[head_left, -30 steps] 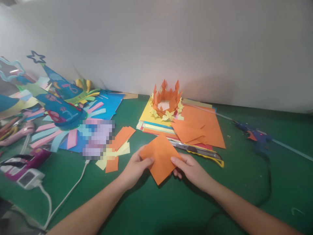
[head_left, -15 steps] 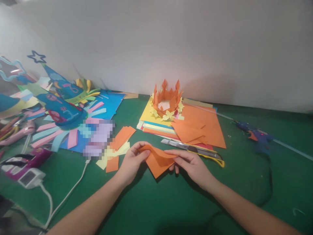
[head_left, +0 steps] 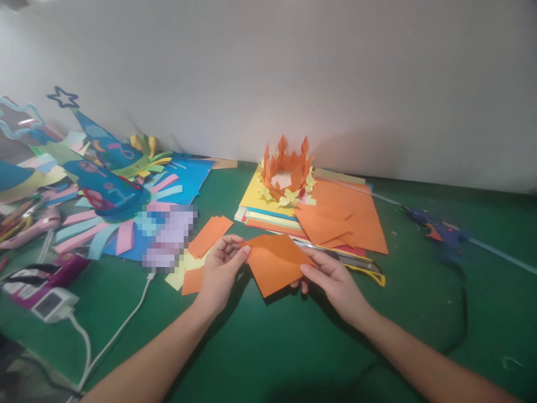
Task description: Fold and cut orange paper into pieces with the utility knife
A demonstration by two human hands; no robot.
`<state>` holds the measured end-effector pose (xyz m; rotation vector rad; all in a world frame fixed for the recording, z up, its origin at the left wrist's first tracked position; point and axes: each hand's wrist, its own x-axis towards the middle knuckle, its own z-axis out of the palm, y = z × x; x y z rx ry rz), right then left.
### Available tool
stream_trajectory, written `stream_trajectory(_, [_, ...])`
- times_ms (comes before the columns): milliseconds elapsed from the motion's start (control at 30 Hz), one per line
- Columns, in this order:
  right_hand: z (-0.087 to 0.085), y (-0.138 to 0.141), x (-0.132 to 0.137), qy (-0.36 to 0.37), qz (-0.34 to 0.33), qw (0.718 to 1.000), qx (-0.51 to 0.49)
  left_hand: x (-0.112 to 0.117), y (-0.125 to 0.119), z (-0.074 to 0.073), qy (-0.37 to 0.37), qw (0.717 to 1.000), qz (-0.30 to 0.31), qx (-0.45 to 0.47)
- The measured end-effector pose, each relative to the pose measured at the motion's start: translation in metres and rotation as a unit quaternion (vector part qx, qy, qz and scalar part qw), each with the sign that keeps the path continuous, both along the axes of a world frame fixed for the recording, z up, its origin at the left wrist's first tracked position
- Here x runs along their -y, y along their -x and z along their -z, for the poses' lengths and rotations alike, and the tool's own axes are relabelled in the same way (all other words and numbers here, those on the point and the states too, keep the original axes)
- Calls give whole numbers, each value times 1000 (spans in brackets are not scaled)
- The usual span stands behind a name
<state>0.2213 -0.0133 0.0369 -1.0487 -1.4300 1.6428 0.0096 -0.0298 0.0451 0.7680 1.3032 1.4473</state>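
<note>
Between my hands is a small orange paper square [head_left: 276, 264], turned with one corner pointing toward me. My left hand [head_left: 221, 272] pinches its left corner between thumb and fingers. At the right corner my right hand [head_left: 329, 281] grips the paper, thumb on top and fingers underneath. A faint bend runs across the sheet. Just behind it lies a yellow utility knife [head_left: 363, 264], its blade end partly covered by the paper. Farther back, a paper crown [head_left: 289, 173] with orange points and pale yellow pieces stands on stacked coloured paper [head_left: 251, 190].
Orange sheets [head_left: 354, 210] lie behind the knife. A blue glue gun [head_left: 444, 232] with a cord rests on the right. Orange strips [head_left: 210, 235] lie beside my left hand. Blue cone hats [head_left: 104, 184], a purple power strip [head_left: 46, 280] and white cables [head_left: 121, 324] fill the left.
The far part of the orange paper, folded over before, has opened out into a nearly flat square. My hands keep hold of its corners, and my left hand has shifted slightly left.
</note>
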Motion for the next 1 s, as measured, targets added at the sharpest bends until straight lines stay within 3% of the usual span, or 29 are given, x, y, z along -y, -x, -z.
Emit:
stream_trajectory(100, [3, -1, 2, -48, -6, 999, 8, -1, 1, -2, 11, 1000, 11, -10])
stream_trajectory(233, [7, -3, 6, -209, -6, 977, 50, -1, 1, 1, 25, 999, 36, -5])
stream_trajectory(400, [7, -5, 8, -388, -148, 893, 176, -2, 2, 7, -4, 999, 16, -40])
stream_trajectory(500, [3, -5, 7, -482, -172, 833, 211, -3, 5, 9, -25, 995, 29, -93])
stream_trajectory(600, [2, -4, 9, -557, -150, 776, 256, -4, 7, 9, -32, 984, 73, -161])
stream_trajectory(767, [4, -6, 12, -645, -11, 701, 305, -2, 3, 3, -36, 975, 134, -173])
stream_trajectory(867, [1, -6, 14, -658, 18, 689, 302, 1, -1, 3, -48, 970, 176, -161])
stream_trajectory(1000, [-5, -3, 12, -598, -37, 745, 293, 6, -5, 9, -63, 963, 213, -150])
